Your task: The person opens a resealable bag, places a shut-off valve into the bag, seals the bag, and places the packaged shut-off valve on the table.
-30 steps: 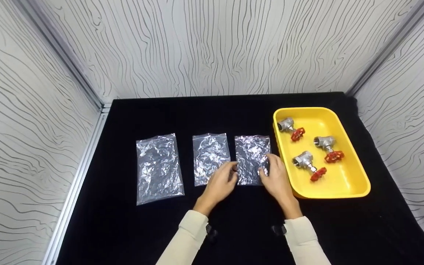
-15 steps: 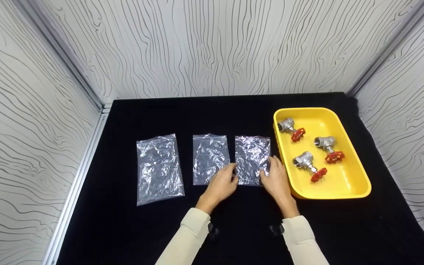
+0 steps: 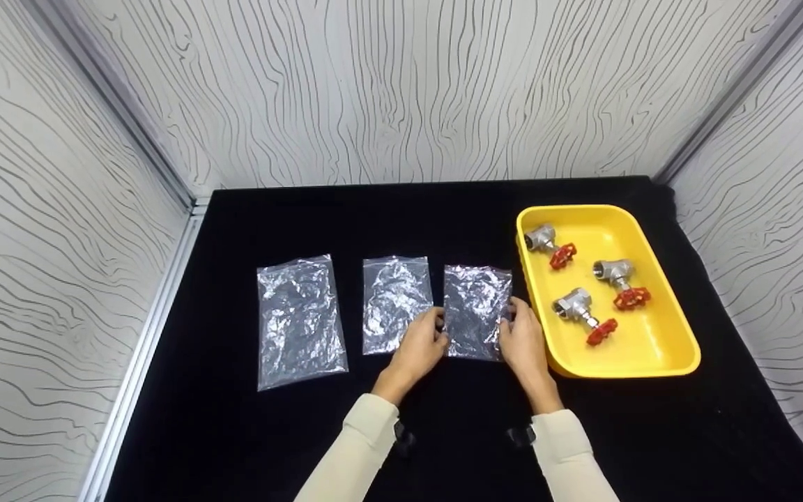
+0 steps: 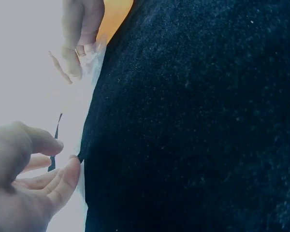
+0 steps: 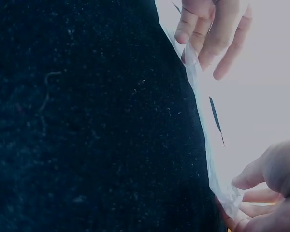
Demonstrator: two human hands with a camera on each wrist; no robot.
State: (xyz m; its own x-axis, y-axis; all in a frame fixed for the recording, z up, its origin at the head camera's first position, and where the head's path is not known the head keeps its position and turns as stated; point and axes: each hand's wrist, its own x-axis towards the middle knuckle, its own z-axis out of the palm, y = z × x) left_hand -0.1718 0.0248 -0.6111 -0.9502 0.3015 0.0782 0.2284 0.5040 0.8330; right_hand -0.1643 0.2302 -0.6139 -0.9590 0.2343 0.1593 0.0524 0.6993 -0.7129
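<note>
Three clear zip bags lie in a row on the black cloth. At the left edge of the right bag [image 3: 475, 296] is my left hand [image 3: 412, 355], its fingers bent, with a gap between thumb and fingertips in the left wrist view. My right hand [image 3: 527, 348] pinches that bag's right edge, the thumb on top and the fingers at the side. In the right wrist view the bag's near edge [image 5: 208, 154] stretches between both hands. The middle bag [image 3: 396, 296] lies beside my left hand. The left bag [image 3: 300, 321], the largest, lies apart.
A yellow tray [image 3: 652, 362] stands just right of my right hand. It holds three metal valves with red handwheels, one valve [image 3: 576, 305] being nearest to me. Patterned white walls [image 3: 387, 90] enclose the back and sides.
The right bag has shifted slightly towards me. My right hand's thumb and fingers have drawn closer together at its edge; my left hand has barely moved.
</note>
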